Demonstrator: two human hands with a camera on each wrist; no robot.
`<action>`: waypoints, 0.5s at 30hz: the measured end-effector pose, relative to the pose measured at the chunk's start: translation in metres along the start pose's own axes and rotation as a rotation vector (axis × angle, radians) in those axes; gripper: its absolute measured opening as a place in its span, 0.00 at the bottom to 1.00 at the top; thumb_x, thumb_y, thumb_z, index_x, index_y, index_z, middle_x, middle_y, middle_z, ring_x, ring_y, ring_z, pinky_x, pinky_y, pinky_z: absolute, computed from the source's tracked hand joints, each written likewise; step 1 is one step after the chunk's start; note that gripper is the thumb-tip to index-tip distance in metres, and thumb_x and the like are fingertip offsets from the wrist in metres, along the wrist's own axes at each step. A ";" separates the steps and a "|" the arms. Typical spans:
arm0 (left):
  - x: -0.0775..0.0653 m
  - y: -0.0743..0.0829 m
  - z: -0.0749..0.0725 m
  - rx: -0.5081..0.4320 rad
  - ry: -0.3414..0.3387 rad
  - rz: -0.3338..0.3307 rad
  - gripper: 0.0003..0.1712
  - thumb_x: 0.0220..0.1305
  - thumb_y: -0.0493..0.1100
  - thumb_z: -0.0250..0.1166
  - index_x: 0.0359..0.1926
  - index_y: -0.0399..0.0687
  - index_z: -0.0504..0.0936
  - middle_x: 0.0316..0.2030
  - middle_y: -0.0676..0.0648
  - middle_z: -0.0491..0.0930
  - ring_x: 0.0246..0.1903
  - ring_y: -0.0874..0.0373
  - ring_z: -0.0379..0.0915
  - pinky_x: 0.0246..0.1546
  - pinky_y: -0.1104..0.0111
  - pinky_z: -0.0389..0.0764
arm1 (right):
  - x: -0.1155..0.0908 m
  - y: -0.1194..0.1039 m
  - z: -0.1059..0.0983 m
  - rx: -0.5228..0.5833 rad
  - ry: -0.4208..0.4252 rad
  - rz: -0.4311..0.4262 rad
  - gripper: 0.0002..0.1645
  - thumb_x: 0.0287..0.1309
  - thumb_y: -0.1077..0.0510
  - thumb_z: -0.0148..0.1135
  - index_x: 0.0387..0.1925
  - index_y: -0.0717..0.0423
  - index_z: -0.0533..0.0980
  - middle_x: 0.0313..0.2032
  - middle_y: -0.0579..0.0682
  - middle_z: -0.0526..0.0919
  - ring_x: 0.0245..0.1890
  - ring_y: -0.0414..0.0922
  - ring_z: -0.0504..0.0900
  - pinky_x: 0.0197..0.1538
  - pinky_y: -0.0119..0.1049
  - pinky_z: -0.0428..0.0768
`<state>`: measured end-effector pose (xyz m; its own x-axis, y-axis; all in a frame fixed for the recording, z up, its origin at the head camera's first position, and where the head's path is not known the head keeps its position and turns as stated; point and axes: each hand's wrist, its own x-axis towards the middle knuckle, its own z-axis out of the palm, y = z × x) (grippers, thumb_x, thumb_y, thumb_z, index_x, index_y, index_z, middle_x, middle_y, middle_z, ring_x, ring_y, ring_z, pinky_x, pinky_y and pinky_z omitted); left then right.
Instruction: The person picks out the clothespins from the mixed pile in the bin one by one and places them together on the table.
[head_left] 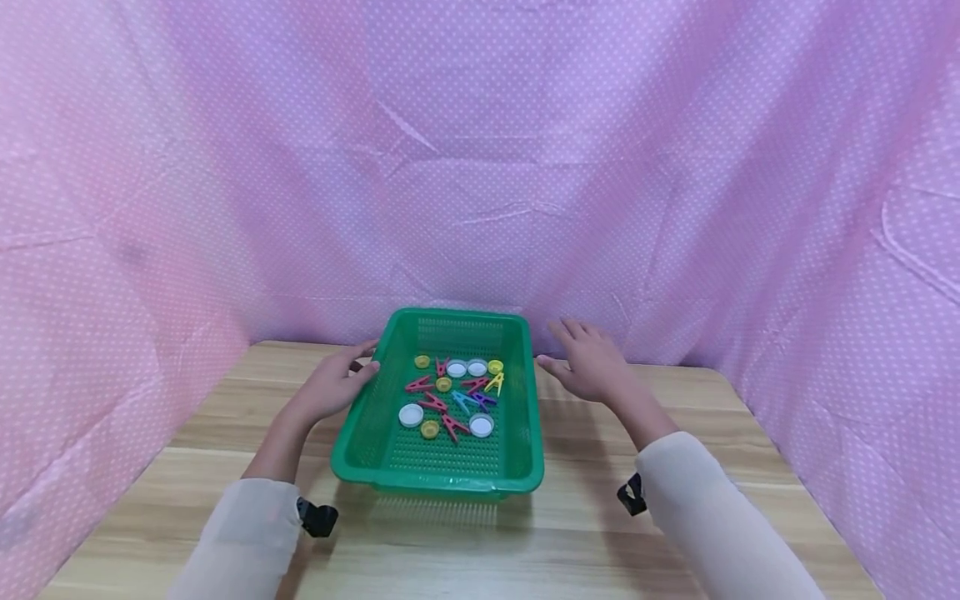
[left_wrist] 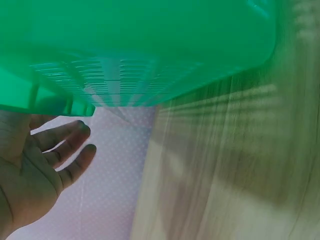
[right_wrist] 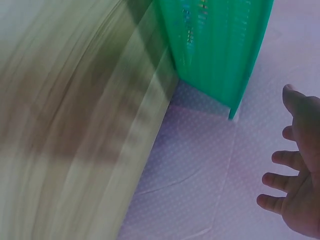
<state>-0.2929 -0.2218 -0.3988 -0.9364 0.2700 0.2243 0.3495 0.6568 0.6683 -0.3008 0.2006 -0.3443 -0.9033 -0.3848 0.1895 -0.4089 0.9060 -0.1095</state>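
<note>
A green plastic basket (head_left: 438, 483) with slotted walls holds several clothespins, among them a yellow clothespin (head_left: 495, 383), along with white round caps (head_left: 411, 415) and small yellow caps (head_left: 430, 429). At its left rim, my left hand (head_left: 333, 385) pinches the edge with the thumb on top. In the left wrist view, the other fingers (left_wrist: 75, 167) of this hand hang loosely below the rim. My right hand (head_left: 588, 364) hovers beyond the right rim, apart from the basket, its fingers spread and holding nothing.
The basket is over a light wooden table (head_left: 630, 542), casting a shadow beneath its front edge. Pink dotted cloth (head_left: 480, 183) hangs behind the table and along both sides. Black wrist mounts (head_left: 318, 518) sit at both sleeve cuffs.
</note>
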 end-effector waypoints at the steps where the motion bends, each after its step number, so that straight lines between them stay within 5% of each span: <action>1: 0.000 -0.001 0.001 -0.005 0.008 -0.008 0.29 0.80 0.46 0.53 0.76 0.41 0.65 0.67 0.35 0.72 0.53 0.41 0.78 0.48 0.48 0.83 | 0.002 -0.003 0.001 -0.007 0.001 -0.016 0.44 0.73 0.36 0.53 0.78 0.56 0.59 0.76 0.64 0.60 0.74 0.67 0.59 0.72 0.68 0.58; 5: 0.002 -0.004 0.002 -0.060 0.032 -0.062 0.28 0.80 0.45 0.54 0.75 0.42 0.67 0.65 0.36 0.75 0.53 0.43 0.77 0.45 0.55 0.83 | 0.010 -0.017 0.002 -0.031 0.003 -0.071 0.43 0.73 0.36 0.55 0.78 0.56 0.60 0.74 0.64 0.63 0.74 0.66 0.61 0.72 0.66 0.61; 15: 0.000 -0.015 -0.001 -0.407 -0.005 -0.177 0.26 0.80 0.39 0.52 0.75 0.39 0.67 0.70 0.38 0.70 0.55 0.47 0.77 0.53 0.63 0.83 | 0.025 -0.046 0.006 -0.097 -0.061 -0.165 0.43 0.74 0.34 0.51 0.79 0.52 0.58 0.75 0.62 0.63 0.74 0.63 0.62 0.73 0.62 0.62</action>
<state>-0.2986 -0.2322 -0.4083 -0.9801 0.1824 0.0784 0.1412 0.3627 0.9211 -0.3053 0.1486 -0.3404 -0.8325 -0.5367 0.1377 -0.5402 0.8414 0.0135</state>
